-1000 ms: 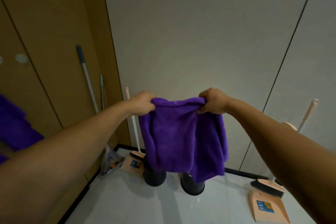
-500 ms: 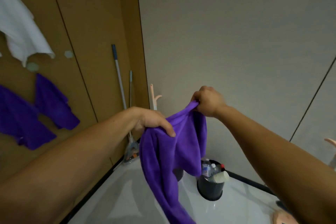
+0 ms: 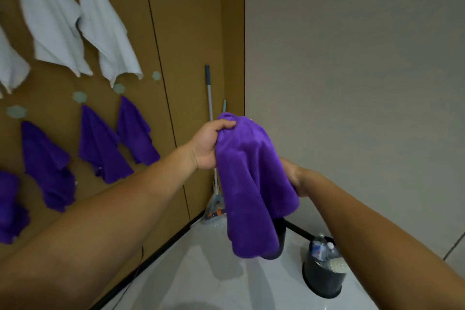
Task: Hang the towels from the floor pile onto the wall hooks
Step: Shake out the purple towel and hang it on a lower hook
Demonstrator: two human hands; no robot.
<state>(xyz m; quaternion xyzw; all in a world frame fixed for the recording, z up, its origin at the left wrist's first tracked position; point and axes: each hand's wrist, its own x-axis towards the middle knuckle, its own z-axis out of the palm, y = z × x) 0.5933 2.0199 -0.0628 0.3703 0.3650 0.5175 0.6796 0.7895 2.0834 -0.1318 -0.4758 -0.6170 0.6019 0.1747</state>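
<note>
**Purple towel bunched in left hand, turning to the hook wall**

The left hand (image 3: pixel 208 143) grips the purple towel (image 3: pixel 247 184) at its gathered top, thumb over the bunch. The rest hangs loose in the air in front of the corner where the wood panel wall (image 3: pixel 191 33) meets the grey wall (image 3: pixel 352 58). The right hand (image 3: pixel 293 176) sits lower, against the towel's right side. Its fingers are behind the cloth, so I cannot tell if it grips or only steadies.

Judgement: the top is bunched to make a small point that can go over a hook, and the lower hand keeps the drape from swinging.

Free hooks (image 3: pixel 119 88) show near the middle of the panel, between the hung white towels (image 3: pixel 50 15) toward its upper left corner and the hung purple towels (image 3: pixel 100 146) along its lower left. The towel is not yet at any hook. The floor pile is out of view.

A mop handle (image 3: pixel 209 93) leans in the wall corner, and a black bin (image 3: pixel 322 279) stands on the floor (image 3: pixel 201 272) near the grey wall's lower edge.

Versus half a second ago, the hands have swapped height: the right held the top then with the left lower on the fold, and now the left is on top. The view has also swung further left (more white towels and hooks now show). A second ago the towel was stretched flat between both hands.
</note>
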